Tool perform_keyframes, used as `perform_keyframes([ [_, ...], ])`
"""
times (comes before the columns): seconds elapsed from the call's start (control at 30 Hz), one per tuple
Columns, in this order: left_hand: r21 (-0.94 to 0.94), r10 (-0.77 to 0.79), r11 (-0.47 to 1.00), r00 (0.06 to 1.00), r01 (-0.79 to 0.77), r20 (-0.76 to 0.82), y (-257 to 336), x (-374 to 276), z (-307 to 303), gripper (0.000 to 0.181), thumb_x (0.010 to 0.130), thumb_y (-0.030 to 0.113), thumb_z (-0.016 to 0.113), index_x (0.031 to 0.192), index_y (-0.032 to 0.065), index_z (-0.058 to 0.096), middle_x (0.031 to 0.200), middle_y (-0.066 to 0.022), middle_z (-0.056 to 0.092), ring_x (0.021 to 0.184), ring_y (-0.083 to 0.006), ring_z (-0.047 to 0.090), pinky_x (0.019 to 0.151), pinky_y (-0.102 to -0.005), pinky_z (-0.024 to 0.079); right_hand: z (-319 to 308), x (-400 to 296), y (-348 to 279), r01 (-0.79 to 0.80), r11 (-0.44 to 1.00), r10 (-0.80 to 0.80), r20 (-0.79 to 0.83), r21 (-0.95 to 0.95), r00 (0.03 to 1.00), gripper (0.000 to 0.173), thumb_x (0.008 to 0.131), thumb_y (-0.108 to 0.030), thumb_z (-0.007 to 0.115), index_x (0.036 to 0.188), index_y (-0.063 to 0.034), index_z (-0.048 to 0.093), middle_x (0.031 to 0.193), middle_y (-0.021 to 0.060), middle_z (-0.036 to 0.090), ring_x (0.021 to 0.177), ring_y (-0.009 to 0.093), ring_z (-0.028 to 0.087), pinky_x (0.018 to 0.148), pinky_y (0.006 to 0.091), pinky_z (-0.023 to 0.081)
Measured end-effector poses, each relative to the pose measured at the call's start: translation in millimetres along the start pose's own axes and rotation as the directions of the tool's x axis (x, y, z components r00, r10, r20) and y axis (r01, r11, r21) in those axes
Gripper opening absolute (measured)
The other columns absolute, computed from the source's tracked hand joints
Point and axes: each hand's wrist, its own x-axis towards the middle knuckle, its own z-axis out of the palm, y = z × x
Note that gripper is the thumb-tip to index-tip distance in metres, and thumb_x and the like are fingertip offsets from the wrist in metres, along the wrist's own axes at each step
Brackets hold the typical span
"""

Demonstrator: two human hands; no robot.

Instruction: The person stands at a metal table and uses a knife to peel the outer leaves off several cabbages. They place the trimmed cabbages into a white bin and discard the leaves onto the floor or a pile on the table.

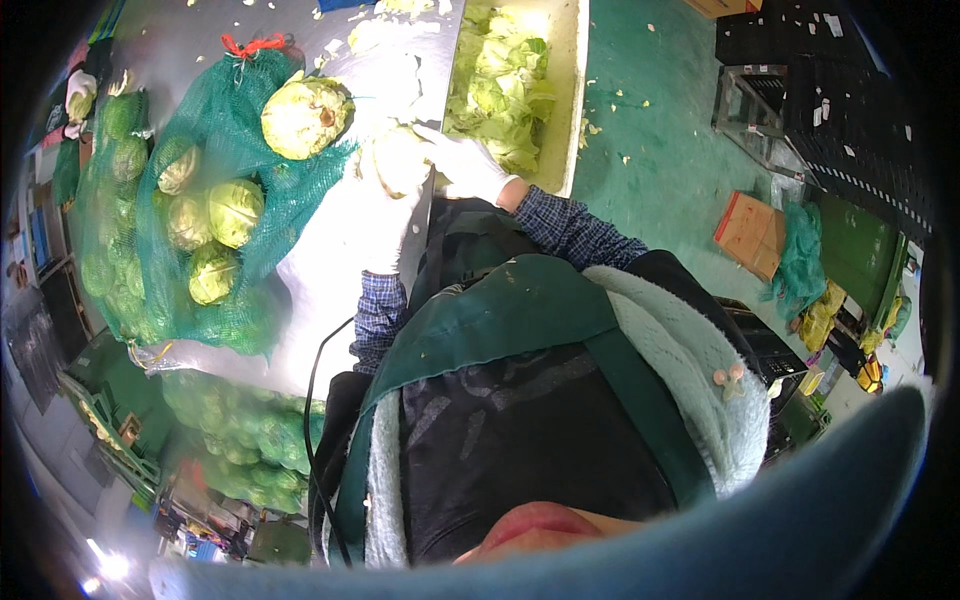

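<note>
A pale cabbage (401, 161), washed out by glare, sits between my two hands at the near edge of the steel table (330, 232). My left hand (384, 229), in a white glove, supports it from the near left side; glare hides the fingers. From the right, my right hand (472, 165), also white-gloved, lays its fingers against the cabbage. A second cabbage (306, 116), cut stem showing, rests on a green mesh sack (277, 195) left of my hands. Several cabbages (236, 212) show through the sack's netting.
A long pale bin (562, 142) beside the table holds loose cabbage leaves (502, 82). More filled mesh sacks (112, 217) stand at left. Another person's gloved hand (79, 86) appears far left. Black crates (847, 112) and a cardboard box (750, 234) occupy the right. A black cable (309, 420) hangs beside me.
</note>
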Motion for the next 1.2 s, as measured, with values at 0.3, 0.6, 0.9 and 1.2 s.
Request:
perform_keyframes([
  [0.3, 0.054, 0.042, 0.998, 0.991, -0.035, -0.126, 3, 12, 18, 0.078, 0.074, 0.037, 0.079, 0.135, 0.0024, 0.045, 0.126, -0.0211, 0.054, 0.112, -0.0350, 0.059, 0.092, -0.0409, 0.051, -28, 2, -4, -0.040, 0.996, 0.045, 0.060, -0.083, 0.997, 0.044, 0.085, -0.013, 0.058, 0.129, -0.0130, 0.058, 0.142, 0.0059, 0.052, 0.058, 0.026, 0.062, 0.055, 0.0351, 0.052],
  [0.6, -0.551, 0.061, 0.824, 0.987, -0.135, -0.152, -13, 34, 38, 0.078, 0.073, 0.035, 0.080, 0.134, 0.0009, 0.045, 0.124, -0.0211, 0.056, 0.109, -0.0348, 0.061, 0.091, -0.0409, 0.052, 4, 8, 19, -0.103, 0.995, 0.100, -0.144, -0.013, 0.985, 0.039, 0.095, -0.020, 0.057, 0.133, -0.0100, 0.056, 0.126, 0.0157, 0.061, 0.071, 0.031, 0.067, 0.065, 0.0376, 0.054],
  [0.9, -0.025, -0.038, 0.999, 0.997, 0.040, 0.064, -4, 40, 10, 0.099, 0.068, 0.037, 0.083, 0.144, -0.0010, 0.031, 0.130, -0.0263, 0.051, 0.115, -0.0376, 0.057, 0.094, -0.0420, 0.051, -14, 10, 7, -0.264, 0.942, 0.290, -0.110, 0.207, 0.951, 0.048, 0.086, -0.024, 0.065, 0.129, -0.0044, 0.055, 0.131, 0.0144, 0.056, 0.095, 0.026, 0.066, 0.079, 0.0375, 0.054],
  [1.2, 0.062, -0.092, 0.994, 0.993, 0.088, 0.078, -5, 47, 29, 0.100, 0.064, 0.045, 0.082, 0.138, -0.0023, 0.036, 0.126, -0.0266, 0.049, 0.116, -0.0399, 0.054, 0.093, -0.0464, 0.050, -5, -23, 5, 0.018, 0.967, -0.024, -0.018, -0.256, 1.000, 0.037, 0.084, -0.020, 0.061, 0.119, -0.0052, 0.063, 0.110, 0.0098, 0.067, 0.096, 0.018, 0.065, 0.068, 0.0308, 0.054],
])
